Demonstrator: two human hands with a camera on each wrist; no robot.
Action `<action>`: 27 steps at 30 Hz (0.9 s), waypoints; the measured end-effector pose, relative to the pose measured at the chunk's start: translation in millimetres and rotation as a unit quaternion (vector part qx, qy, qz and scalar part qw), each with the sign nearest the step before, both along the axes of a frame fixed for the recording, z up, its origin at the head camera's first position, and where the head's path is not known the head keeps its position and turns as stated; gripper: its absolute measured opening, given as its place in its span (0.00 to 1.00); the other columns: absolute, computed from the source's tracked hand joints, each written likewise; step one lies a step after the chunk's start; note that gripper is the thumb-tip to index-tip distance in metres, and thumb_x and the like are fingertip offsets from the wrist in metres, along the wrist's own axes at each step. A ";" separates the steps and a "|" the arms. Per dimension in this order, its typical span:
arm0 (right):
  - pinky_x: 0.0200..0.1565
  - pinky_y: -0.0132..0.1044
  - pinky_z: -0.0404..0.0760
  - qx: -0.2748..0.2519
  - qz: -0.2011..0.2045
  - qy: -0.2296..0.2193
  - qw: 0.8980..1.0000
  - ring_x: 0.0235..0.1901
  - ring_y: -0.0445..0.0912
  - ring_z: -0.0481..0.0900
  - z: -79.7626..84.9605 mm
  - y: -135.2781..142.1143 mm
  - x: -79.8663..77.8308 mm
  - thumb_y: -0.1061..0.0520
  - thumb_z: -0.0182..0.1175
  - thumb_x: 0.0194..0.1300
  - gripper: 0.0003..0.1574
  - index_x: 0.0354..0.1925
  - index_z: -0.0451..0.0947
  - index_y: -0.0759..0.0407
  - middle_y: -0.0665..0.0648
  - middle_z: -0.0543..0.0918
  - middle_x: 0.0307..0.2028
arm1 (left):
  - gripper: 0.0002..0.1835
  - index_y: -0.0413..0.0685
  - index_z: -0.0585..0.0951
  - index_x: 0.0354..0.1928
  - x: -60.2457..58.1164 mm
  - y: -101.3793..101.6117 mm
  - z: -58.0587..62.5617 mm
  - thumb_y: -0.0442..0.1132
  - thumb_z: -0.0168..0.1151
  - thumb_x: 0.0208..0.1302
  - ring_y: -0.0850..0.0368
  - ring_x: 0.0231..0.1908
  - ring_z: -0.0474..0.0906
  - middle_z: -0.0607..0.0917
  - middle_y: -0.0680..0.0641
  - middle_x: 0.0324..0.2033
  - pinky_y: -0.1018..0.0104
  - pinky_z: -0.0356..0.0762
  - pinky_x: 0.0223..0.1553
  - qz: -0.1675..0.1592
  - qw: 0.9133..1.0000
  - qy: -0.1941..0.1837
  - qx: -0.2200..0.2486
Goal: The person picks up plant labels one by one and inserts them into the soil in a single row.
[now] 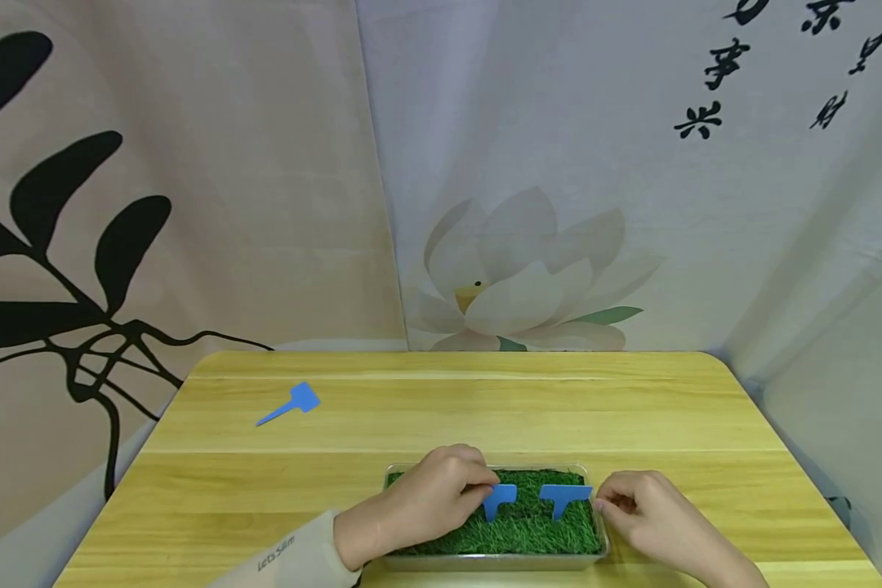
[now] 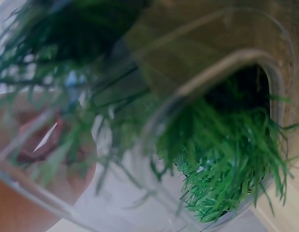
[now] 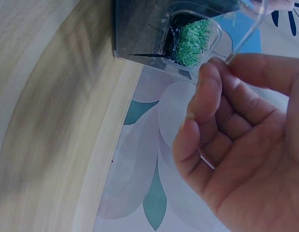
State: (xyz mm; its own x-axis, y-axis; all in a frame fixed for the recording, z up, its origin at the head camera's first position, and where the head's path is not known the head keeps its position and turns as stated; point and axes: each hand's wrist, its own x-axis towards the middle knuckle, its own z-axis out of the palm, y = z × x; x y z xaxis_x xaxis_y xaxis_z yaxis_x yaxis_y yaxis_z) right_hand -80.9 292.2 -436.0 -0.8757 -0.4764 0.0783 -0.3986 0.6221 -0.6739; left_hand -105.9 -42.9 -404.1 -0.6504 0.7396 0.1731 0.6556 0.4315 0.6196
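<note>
A clear plastic box point(image 1: 496, 563) filled with green artificial grass point(image 1: 529, 535) stands at the table's front. My left hand point(image 1: 429, 494) reaches over its left part and pinches a blue T-shaped plant label point(image 1: 505, 493), whose stem points down at the grass. Another blue plant label point(image 1: 566, 492) stands upright in the grass to the right. At the box's right edge, my right hand point(image 1: 657, 518) pinches the clear rim between thumb and forefinger, as the right wrist view shows, its other fingers curled point(image 3: 188, 145). The left wrist view is blurred and shows mainly grass point(image 2: 217, 159) through clear walls.
A third blue plant label point(image 1: 305, 397) lies flat on the wooden table point(image 1: 448, 412), at the back left. Behind the table hangs a pale cloth backdrop point(image 1: 279, 204) printed with a flower, leaves and black characters.
</note>
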 end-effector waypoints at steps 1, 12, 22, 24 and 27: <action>0.24 0.31 0.71 0.000 0.000 0.001 1.000 0.23 0.31 0.69 0.2 -0.4 0.1 0.61 0.64 0.74 0.11 0.35 0.86 0.46 0.37 0.77 0.25 | 0.10 0.44 0.90 0.51 0.1 -0.2 0.3 0.30 0.65 0.73 0.72 0.39 0.78 0.85 0.56 0.38 0.81 0.77 0.41 0.001 1.000 -0.001 0.000; 0.25 0.31 0.71 0.002 0.002 -0.001 1.000 0.23 0.32 0.69 2.2 -2.6 1.2 0.62 0.64 0.74 0.11 0.36 0.87 0.47 0.37 0.77 0.25 | 0.08 0.44 0.90 0.49 2.2 -6.9 6.6 0.34 0.66 0.74 0.70 0.40 0.79 0.86 0.55 0.39 0.79 0.78 0.42 0.005 0.999 0.007 0.032; 0.24 0.32 0.72 0.000 0.006 -0.001 1.000 0.23 0.31 0.69 0.3 -1.5 1.6 0.62 0.64 0.73 0.10 0.36 0.87 0.48 0.37 0.78 0.26 | 0.06 0.48 0.90 0.46 -4.2 -31.8 10.7 0.35 0.72 0.68 0.60 0.47 0.81 0.85 0.54 0.45 0.66 0.82 0.50 0.045 0.984 0.154 0.082; 0.24 0.32 0.72 -0.001 0.006 -0.002 1.000 0.23 0.31 0.69 0.2 -1.5 1.5 0.62 0.64 0.73 0.10 0.36 0.87 0.48 0.37 0.78 0.26 | 0.08 0.48 0.89 0.48 -5.6 -39.6 12.5 0.36 0.72 0.68 0.58 0.50 0.82 0.85 0.52 0.49 0.62 0.82 0.52 0.062 0.982 0.161 0.076; 0.24 0.32 0.72 -0.001 0.005 -0.003 1.000 0.23 0.32 0.70 0.3 -1.7 1.4 0.62 0.64 0.74 0.10 0.36 0.87 0.47 0.37 0.78 0.26 | 0.13 0.48 0.88 0.53 -7.4 -52.3 15.3 0.38 0.73 0.68 0.53 0.57 0.81 0.85 0.50 0.55 0.56 0.82 0.56 0.087 0.981 0.161 0.065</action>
